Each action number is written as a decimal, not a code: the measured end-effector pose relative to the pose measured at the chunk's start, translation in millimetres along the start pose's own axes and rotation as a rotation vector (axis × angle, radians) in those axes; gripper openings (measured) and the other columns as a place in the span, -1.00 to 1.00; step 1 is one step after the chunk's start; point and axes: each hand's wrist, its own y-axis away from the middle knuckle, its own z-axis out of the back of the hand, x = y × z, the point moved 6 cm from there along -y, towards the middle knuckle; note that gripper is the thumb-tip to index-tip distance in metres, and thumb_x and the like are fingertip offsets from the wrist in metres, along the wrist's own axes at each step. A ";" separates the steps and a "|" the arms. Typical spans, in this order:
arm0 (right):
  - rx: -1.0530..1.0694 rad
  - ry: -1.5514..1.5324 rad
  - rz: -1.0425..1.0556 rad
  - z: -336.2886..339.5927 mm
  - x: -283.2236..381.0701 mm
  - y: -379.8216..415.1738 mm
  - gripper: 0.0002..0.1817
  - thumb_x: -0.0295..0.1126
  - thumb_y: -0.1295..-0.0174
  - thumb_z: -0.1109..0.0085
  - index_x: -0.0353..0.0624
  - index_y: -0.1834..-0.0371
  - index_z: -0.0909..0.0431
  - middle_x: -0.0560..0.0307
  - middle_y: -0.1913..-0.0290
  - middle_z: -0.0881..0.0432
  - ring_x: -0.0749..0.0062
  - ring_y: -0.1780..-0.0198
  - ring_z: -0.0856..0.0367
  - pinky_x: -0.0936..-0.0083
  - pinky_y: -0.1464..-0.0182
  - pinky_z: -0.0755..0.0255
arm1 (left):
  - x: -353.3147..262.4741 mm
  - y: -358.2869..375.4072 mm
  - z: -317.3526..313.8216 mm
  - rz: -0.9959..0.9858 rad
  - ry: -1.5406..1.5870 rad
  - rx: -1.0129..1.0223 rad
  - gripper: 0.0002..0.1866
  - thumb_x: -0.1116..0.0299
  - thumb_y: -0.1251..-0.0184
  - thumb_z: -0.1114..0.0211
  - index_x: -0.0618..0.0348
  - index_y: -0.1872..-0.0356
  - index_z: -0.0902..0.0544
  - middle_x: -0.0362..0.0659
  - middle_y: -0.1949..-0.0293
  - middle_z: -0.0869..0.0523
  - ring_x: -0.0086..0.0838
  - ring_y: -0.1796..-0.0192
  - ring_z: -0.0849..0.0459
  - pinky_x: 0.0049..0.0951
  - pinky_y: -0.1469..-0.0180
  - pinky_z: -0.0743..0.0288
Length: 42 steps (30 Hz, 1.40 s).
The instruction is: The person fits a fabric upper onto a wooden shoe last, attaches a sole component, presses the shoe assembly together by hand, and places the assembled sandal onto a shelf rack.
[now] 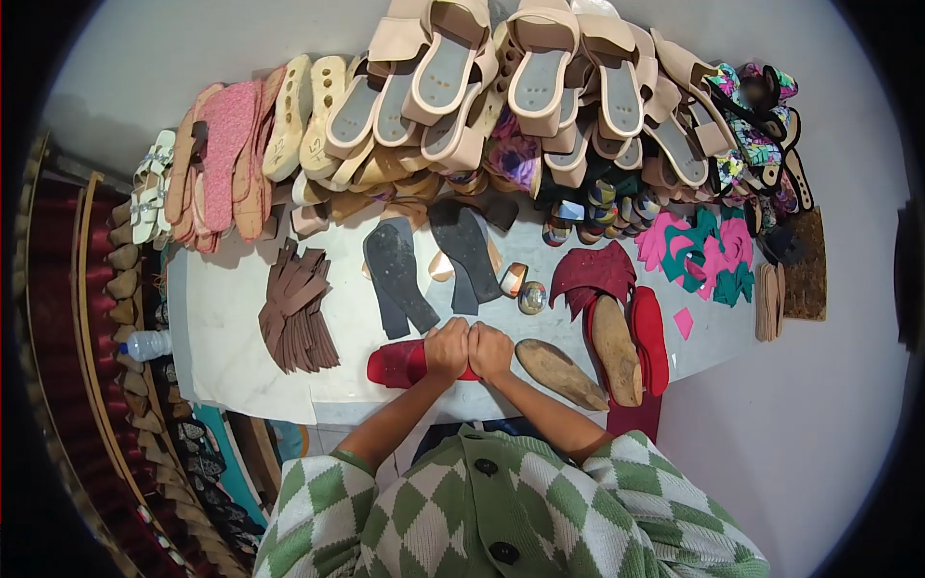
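A red sandal [397, 364] with a dark red upper lies sideways at the table's front edge. Both fists meet over its right part: my left hand [446, 351] is closed on it beside the upper, and my right hand [490, 351] is closed against its right end. My fingers' undersides are hidden. Right of my hands rests a wooden shoe last [561, 374]. Another wooden last [617, 349] lies on a red sole, beside a further red sole [649, 339]. Dark red cut pieces [593, 274] are heaped just behind them.
Beige heeled sandals [445, 72] are piled along the table's back. Dark grey soles [395, 265], brown strips [297, 313], and pink and green pieces [696, 249] lie on the table [226, 289]. A water bottle [147, 345] is at the left edge; shelved lasts [123, 258] stand beyond.
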 end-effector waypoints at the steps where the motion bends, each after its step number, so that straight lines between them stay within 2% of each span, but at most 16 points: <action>1: 0.000 -0.007 0.006 0.7 0.7 -0.6 -0.65 -0.23 -0.22 0.15 -0.20 0.57 -0.51 -0.12 0.55 -0.58 -0.01 0.49 -0.58 0.11 0.41 -0.43 | 1.2 0.6 -1.3 -0.012 -0.006 0.008 -0.86 0.34 -0.23 -0.03 0.10 0.50 -0.45 -0.13 0.50 -0.51 -0.22 0.39 -0.53 -0.24 0.35 -0.28; 5: 0.007 -0.024 0.001 4.5 2.9 -1.0 -0.66 -0.23 -0.24 0.15 -0.18 0.55 -0.52 -0.12 0.55 -0.57 -0.02 0.49 -0.56 0.11 0.41 -0.42 | 3.7 -0.2 -6.0 0.013 -0.047 0.067 -0.88 0.35 -0.20 -0.05 0.10 0.49 -0.44 -0.14 0.48 -0.51 -0.24 0.40 -0.53 -0.27 0.34 -0.29; 10: 0.038 -0.038 -0.029 -0.6 -1.1 -2.0 -0.67 -0.23 -0.24 0.15 -0.15 0.52 -0.53 -0.12 0.54 -0.57 -0.02 0.48 -0.56 0.12 0.41 -0.41 | 5.2 0.1 -2.0 0.028 0.092 0.015 -0.91 0.38 -0.18 -0.05 0.11 0.48 -0.45 -0.14 0.48 -0.51 -0.20 0.43 -0.51 -0.27 0.32 -0.28; 15: -0.026 -0.018 -0.023 1.2 -1.9 0.7 -0.68 -0.22 -0.20 0.11 -0.17 0.57 -0.51 -0.08 0.54 -0.59 0.02 0.48 -0.58 0.14 0.45 -0.42 | 2.4 -0.4 -2.8 0.002 0.026 0.046 -0.88 0.36 -0.19 -0.02 0.12 0.48 -0.46 -0.11 0.49 -0.52 -0.17 0.43 -0.51 -0.24 0.33 -0.27; 18: -0.071 -0.016 -0.041 4.9 -1.7 1.0 -0.67 -0.22 -0.20 0.11 -0.17 0.58 -0.51 -0.08 0.53 -0.59 0.01 0.48 -0.58 0.13 0.46 -0.41 | 3.8 0.6 -2.4 0.056 0.079 0.030 -0.86 0.36 -0.20 0.01 0.12 0.50 -0.46 -0.10 0.50 -0.53 -0.16 0.41 -0.51 -0.23 0.32 -0.26; 19: -0.086 -0.016 -0.049 4.8 -1.0 3.0 -0.67 -0.22 -0.21 0.11 -0.17 0.58 -0.51 -0.08 0.53 -0.59 0.01 0.48 -0.58 0.13 0.46 -0.41 | 2.8 0.6 -1.6 0.060 0.043 0.022 -0.88 0.40 -0.17 0.00 0.14 0.51 -0.46 -0.09 0.49 -0.53 -0.15 0.40 -0.52 -0.23 0.29 -0.27; 23: -0.180 -0.003 -0.077 12.7 0.8 8.8 -0.66 -0.23 -0.22 0.13 -0.17 0.59 -0.50 -0.08 0.53 -0.59 0.00 0.48 -0.57 0.11 0.46 -0.40 | 5.4 7.5 -0.9 0.112 0.008 -0.129 -0.95 0.49 -0.11 -0.05 0.16 0.49 -0.47 -0.08 0.48 -0.54 -0.14 0.36 -0.53 -0.23 0.27 -0.28; 27: -0.250 0.032 -0.200 11.3 -7.3 16.0 -0.67 -0.24 -0.28 0.19 -0.17 0.51 -0.48 -0.11 0.54 -0.57 -0.02 0.46 -0.58 0.09 0.45 -0.38 | 5.6 14.7 4.3 0.173 0.011 -0.264 -0.95 0.52 -0.13 -0.03 0.16 0.45 -0.46 -0.11 0.45 -0.53 -0.17 0.30 -0.52 -0.22 0.23 -0.28; 30: -0.315 0.022 -0.204 11.9 -7.2 16.7 -0.69 -0.26 -0.30 0.22 -0.17 0.48 -0.46 -0.12 0.56 -0.56 -0.02 0.47 -0.57 0.08 0.45 -0.36 | 1.9 16.9 8.6 0.182 0.031 -0.325 -0.94 0.55 -0.13 -0.02 0.16 0.42 -0.45 -0.11 0.43 -0.51 -0.19 0.27 -0.51 -0.23 0.21 -0.28; 42: -0.188 0.026 -0.141 7.4 -1.8 6.3 -0.69 -0.26 -0.30 0.21 -0.18 0.49 -0.44 -0.11 0.62 -0.51 -0.02 0.53 -0.54 0.08 0.48 -0.35 | 4.8 8.7 5.8 0.144 0.069 -0.283 -0.96 0.56 -0.11 -0.02 0.18 0.45 -0.42 -0.10 0.45 -0.48 -0.19 0.31 -0.48 -0.26 0.22 -0.28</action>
